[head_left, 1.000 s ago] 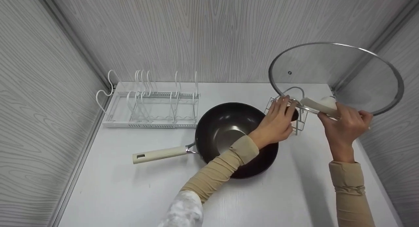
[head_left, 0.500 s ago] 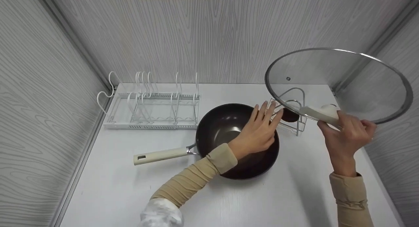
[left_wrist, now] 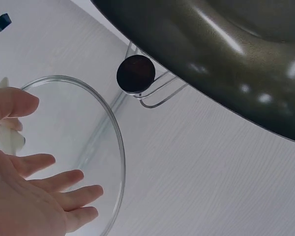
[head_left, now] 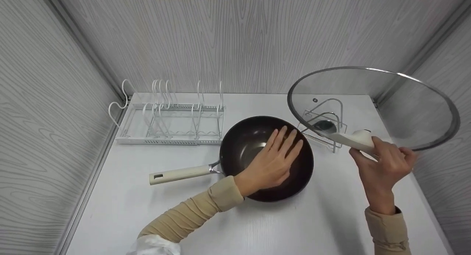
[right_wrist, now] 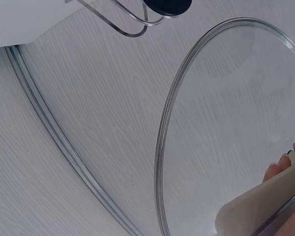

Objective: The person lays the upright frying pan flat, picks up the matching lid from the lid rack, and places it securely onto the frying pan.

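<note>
My right hand [head_left: 384, 166] grips the cream handle [head_left: 355, 139] of a large round glass lid [head_left: 375, 100], held tilted above the right side of the table. In the right wrist view the lid's metal rim [right_wrist: 162, 137] curves past the handle [right_wrist: 255, 206]. Below the lid, a small wire stand [head_left: 340, 109] bears a dark rounded piece [head_left: 325, 127], seen through the glass. My left hand [head_left: 270, 163], fingers spread and straight, is over a dark wok [head_left: 235, 144] with a cream handle [head_left: 180, 174]. It holds nothing; its palm [left_wrist: 29, 206] shows in the left wrist view.
An extendable white wire rack [head_left: 169, 141] with upright loops stands at the back left, close to the wok's rim. Wood-patterned panels [head_left: 250, 41] close off the back and both sides of the white table [head_left: 121, 207].
My left hand has come away from the dark piece on the wire stand and back leftward over the wok. The lid has sunk lower in my right hand and now overlaps the stand.
</note>
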Action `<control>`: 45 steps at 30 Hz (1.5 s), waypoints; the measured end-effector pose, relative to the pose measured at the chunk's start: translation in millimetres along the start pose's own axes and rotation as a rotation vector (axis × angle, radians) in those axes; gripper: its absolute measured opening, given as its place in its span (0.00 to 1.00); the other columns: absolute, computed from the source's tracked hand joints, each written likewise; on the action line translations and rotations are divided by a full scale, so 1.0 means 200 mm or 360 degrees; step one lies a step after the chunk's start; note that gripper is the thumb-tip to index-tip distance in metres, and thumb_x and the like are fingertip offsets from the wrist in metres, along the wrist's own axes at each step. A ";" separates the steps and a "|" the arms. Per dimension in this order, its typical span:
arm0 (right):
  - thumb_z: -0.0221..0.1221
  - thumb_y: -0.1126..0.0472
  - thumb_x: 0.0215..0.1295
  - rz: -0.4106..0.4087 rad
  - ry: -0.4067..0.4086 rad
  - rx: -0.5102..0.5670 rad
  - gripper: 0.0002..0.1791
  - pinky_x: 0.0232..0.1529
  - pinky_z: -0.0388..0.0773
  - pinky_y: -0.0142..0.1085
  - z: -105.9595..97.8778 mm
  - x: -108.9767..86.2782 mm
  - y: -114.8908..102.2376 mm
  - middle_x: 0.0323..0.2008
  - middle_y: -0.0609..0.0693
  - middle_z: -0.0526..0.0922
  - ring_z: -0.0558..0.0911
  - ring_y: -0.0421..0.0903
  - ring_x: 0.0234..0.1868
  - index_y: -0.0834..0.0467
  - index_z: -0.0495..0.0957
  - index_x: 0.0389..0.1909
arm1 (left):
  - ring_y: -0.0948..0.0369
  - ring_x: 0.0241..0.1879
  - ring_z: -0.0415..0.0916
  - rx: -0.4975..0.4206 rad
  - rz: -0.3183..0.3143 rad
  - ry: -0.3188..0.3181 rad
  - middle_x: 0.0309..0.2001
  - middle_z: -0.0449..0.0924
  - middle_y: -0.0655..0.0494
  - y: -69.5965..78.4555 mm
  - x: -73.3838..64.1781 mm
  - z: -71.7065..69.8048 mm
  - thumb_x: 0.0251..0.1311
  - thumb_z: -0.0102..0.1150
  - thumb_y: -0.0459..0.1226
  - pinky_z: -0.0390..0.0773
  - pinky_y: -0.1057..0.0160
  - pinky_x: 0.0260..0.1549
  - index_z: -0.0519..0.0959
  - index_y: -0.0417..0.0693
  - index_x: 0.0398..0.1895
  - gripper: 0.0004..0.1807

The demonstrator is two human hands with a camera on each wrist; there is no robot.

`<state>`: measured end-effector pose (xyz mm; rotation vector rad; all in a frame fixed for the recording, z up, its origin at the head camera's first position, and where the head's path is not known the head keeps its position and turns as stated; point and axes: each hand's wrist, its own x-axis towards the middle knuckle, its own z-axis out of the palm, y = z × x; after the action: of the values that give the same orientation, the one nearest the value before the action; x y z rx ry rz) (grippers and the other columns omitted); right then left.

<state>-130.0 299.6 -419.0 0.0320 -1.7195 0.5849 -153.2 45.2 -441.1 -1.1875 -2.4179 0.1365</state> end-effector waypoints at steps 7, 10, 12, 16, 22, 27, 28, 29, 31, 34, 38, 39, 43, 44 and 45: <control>0.67 0.68 0.40 -0.0036 0.0018 0.0089 0.09 0.50 0.58 0.33 -0.01 -0.05 -0.03 0.19 0.61 0.81 0.76 0.60 0.20 0.66 0.85 0.27 | 0.37 0.74 0.49 0.0026 0.0074 0.0078 0.74 0.53 0.34 -0.03 -0.15 0.00 0.61 0.53 0.46 0.49 0.44 0.72 0.60 0.41 0.74 0.39; 0.66 0.69 0.39 -0.0044 0.0010 0.0113 0.09 0.50 0.59 0.33 -0.03 -0.06 -0.08 0.19 0.62 0.81 0.76 0.61 0.19 0.67 0.84 0.26 | 0.37 0.73 0.51 0.0011 0.0094 0.0122 0.73 0.55 0.34 -0.06 -0.24 0.02 0.60 0.56 0.45 0.49 0.44 0.72 0.62 0.39 0.73 0.39; 0.66 0.69 0.38 -0.0054 0.0002 0.0132 0.09 0.50 0.59 0.33 -0.04 -0.06 -0.11 0.18 0.62 0.80 0.75 0.61 0.19 0.67 0.84 0.25 | 0.37 0.72 0.52 0.0006 0.0093 0.0141 0.72 0.57 0.34 -0.09 -0.30 0.03 0.57 0.58 0.45 0.51 0.44 0.72 0.63 0.39 0.71 0.39; 0.65 0.70 0.35 -0.0073 -0.0008 0.0181 0.10 0.49 0.59 0.33 -0.06 -0.06 -0.18 0.17 0.62 0.78 0.73 0.60 0.18 0.68 0.83 0.24 | 0.37 0.72 0.53 0.0034 0.0075 0.0138 0.71 0.59 0.34 -0.13 -0.43 0.07 0.57 0.56 0.42 0.53 0.44 0.72 0.65 0.38 0.70 0.36; 0.67 0.69 0.31 -0.0099 -0.0037 0.0260 0.12 0.49 0.61 0.33 -0.09 -0.08 -0.23 0.15 0.60 0.78 0.72 0.57 0.18 0.67 0.83 0.24 | 0.37 0.71 0.56 0.0074 -0.0002 0.0061 0.71 0.59 0.33 -0.18 -0.60 0.13 0.58 0.56 0.41 0.56 0.44 0.70 0.65 0.37 0.69 0.35; 0.67 0.67 0.32 -0.0125 -0.0069 0.0310 0.12 0.48 0.62 0.33 -0.10 -0.10 -0.26 0.16 0.59 0.79 0.73 0.56 0.18 0.67 0.83 0.24 | 0.36 0.70 0.57 0.0069 -0.0093 0.0030 0.70 0.60 0.32 -0.21 -0.73 0.18 0.58 0.61 0.43 0.58 0.44 0.70 0.65 0.36 0.69 0.37; 0.67 0.67 0.32 -0.0130 -0.0076 0.0317 0.11 0.48 0.62 0.33 -0.11 -0.10 -0.27 0.16 0.59 0.79 0.73 0.55 0.18 0.66 0.83 0.24 | 0.36 0.70 0.57 0.0064 -0.0112 0.0033 0.70 0.61 0.32 -0.22 -0.75 0.19 0.59 0.60 0.43 0.58 0.44 0.69 0.66 0.35 0.69 0.36; 0.67 0.67 0.33 -0.0137 -0.0083 0.0323 0.11 0.47 0.62 0.33 -0.11 -0.10 -0.27 0.16 0.58 0.79 0.73 0.55 0.18 0.66 0.83 0.23 | 0.36 0.70 0.58 0.0065 -0.0132 0.0033 0.69 0.61 0.32 -0.22 -0.77 0.21 0.59 0.60 0.42 0.59 0.44 0.69 0.66 0.35 0.69 0.36; 0.67 0.65 0.35 -0.0147 -0.0105 0.0339 0.10 0.47 0.62 0.34 -0.11 -0.10 -0.29 0.16 0.58 0.79 0.73 0.55 0.18 0.66 0.83 0.23 | 0.36 0.69 0.59 0.0074 -0.0180 0.0032 0.69 0.63 0.32 -0.24 -0.82 0.23 0.58 0.59 0.42 0.60 0.44 0.69 0.67 0.35 0.68 0.35; 0.67 0.61 0.40 -0.0169 -0.0127 0.0348 0.10 0.45 0.62 0.35 -0.11 -0.11 -0.31 0.16 0.57 0.78 0.72 0.54 0.17 0.65 0.83 0.22 | 0.36 0.68 0.61 0.0086 -0.0256 0.0028 0.68 0.64 0.33 -0.28 -0.88 0.27 0.58 0.58 0.40 0.61 0.43 0.68 0.68 0.35 0.67 0.34; 0.67 0.55 0.47 -0.0201 -0.0155 0.0356 0.14 0.43 0.62 0.37 -0.10 -0.12 -0.32 0.15 0.56 0.78 0.72 0.52 0.16 0.64 0.82 0.21 | 0.36 0.66 0.63 0.0089 -0.0364 0.0020 0.67 0.66 0.32 -0.32 -0.95 0.31 0.55 0.63 0.40 0.62 0.42 0.67 0.68 0.34 0.66 0.36; 0.67 0.54 0.48 -0.0208 -0.0162 0.0363 0.15 0.42 0.62 0.37 -0.10 -0.12 -0.32 0.15 0.56 0.78 0.72 0.52 0.16 0.64 0.82 0.21 | 0.36 0.66 0.64 0.0089 -0.0394 0.0019 0.66 0.66 0.32 -0.33 -0.97 0.32 0.54 0.64 0.40 0.62 0.42 0.67 0.69 0.34 0.66 0.36; 0.67 0.51 0.50 -0.0241 -0.0175 0.0378 0.18 0.42 0.63 0.39 -0.09 -0.14 -0.33 0.15 0.55 0.78 0.72 0.52 0.16 0.64 0.82 0.21 | 0.36 0.64 0.66 0.0074 -0.0535 0.0002 0.64 0.69 0.32 -0.36 -1.03 0.35 0.52 0.67 0.41 0.64 0.41 0.65 0.70 0.34 0.64 0.36; 0.67 0.50 0.50 -0.0250 -0.0168 0.0379 0.19 0.41 0.63 0.39 -0.08 -0.14 -0.33 0.15 0.55 0.78 0.72 0.52 0.16 0.65 0.82 0.21 | 0.36 0.64 0.67 0.0071 -0.0568 -0.0005 0.63 0.70 0.33 -0.37 -1.04 0.36 0.52 0.67 0.41 0.64 0.41 0.64 0.71 0.34 0.64 0.36; 0.67 0.49 0.51 -0.0259 -0.0159 0.0382 0.20 0.41 0.63 0.39 -0.08 -0.14 -0.34 0.15 0.55 0.78 0.72 0.52 0.16 0.65 0.82 0.21 | 0.36 0.63 0.67 0.0073 -0.0596 -0.0014 0.62 0.71 0.33 -0.38 -1.06 0.36 0.53 0.66 0.41 0.65 0.41 0.64 0.71 0.35 0.63 0.35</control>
<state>-85.9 239.3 -419.5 0.3735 -1.7152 0.6737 -126.4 -157.6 -558.1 -0.6979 -2.5801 0.0801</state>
